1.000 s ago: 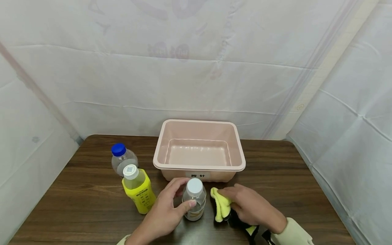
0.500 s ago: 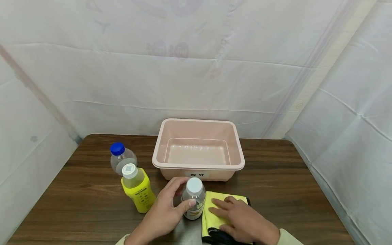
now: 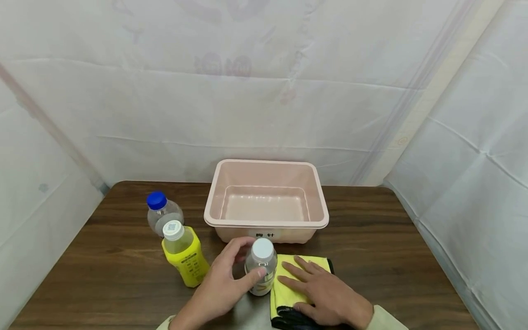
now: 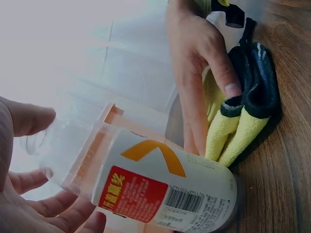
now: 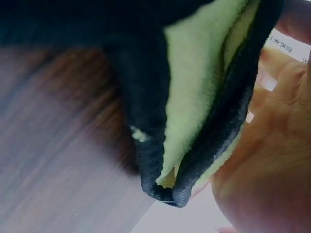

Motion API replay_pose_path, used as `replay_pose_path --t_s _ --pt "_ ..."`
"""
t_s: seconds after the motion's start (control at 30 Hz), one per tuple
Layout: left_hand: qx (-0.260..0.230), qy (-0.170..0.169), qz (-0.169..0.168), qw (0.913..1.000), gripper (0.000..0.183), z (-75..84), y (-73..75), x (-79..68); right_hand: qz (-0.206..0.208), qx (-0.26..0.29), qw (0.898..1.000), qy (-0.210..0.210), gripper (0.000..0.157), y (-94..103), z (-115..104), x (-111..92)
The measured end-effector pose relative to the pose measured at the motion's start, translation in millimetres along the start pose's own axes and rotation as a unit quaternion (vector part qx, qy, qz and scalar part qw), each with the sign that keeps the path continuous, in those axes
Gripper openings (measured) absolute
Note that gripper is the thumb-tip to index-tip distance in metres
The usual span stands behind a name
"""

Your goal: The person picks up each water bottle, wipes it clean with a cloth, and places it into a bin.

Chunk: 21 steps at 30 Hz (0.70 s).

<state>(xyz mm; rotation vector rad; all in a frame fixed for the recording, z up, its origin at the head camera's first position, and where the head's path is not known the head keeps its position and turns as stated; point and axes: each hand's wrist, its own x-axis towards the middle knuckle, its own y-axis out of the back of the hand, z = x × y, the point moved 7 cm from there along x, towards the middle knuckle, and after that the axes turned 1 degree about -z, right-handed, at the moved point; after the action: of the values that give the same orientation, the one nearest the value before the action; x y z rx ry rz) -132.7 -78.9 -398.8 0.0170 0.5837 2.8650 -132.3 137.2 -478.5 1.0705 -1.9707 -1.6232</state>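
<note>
My left hand (image 3: 222, 285) holds a clear plastic bottle (image 3: 262, 262) upright, thumb on the near side and fingers curled behind it. In the left wrist view the bottle's white label (image 4: 146, 170) shows an orange ribbon mark, a red block and a barcode. Just right of the bottle lies a folded yellow towel (image 3: 288, 293) with black edging. My right hand (image 3: 327, 293) rests on it with fingers spread. Its folded, dark-edged layers (image 5: 199, 116) fill the middle of the right wrist view, beside the palm. The bottle hides part of the left fingers in the head view.
A pink plastic basin (image 3: 266, 225) with a small front label stands behind the hands. To the left are a yellow-wrapped bottle (image 3: 189, 263) with a white cap and a clear bottle (image 3: 165, 215) with a blue cap. White sheeting (image 3: 255, 114) hangs behind the wooden table (image 3: 103, 275).
The bunched towel my right hand was pinching now lies folded and flat under its spread fingers. My left hand has stayed at the bottle.
</note>
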Motion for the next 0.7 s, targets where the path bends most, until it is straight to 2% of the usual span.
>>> replay_pose_path --t_s 0.13,0.27,0.53,0.7 --pt "0.0 -0.001 0.001 1.0 0.064 -2.1 -1.4 -0.1 0.03 -0.015 0.999 0.008 0.058 0.4 -3 -3" --pt "0.01 -0.006 0.0 0.9999 0.063 -3.5 -2.8 -0.2 0.059 -0.035 0.998 0.004 0.061 4.6 -6 -8" --pt "0.02 -0.018 -0.011 0.9996 0.065 -6.3 -5.6 0.7 0.075 -0.035 0.996 -0.028 0.067 15.6 -3 -13" --pt "0.02 -0.021 -0.016 0.9994 0.068 -5.5 -5.3 0.8 0.092 -0.054 0.993 -0.047 0.07 22.2 3 -19"
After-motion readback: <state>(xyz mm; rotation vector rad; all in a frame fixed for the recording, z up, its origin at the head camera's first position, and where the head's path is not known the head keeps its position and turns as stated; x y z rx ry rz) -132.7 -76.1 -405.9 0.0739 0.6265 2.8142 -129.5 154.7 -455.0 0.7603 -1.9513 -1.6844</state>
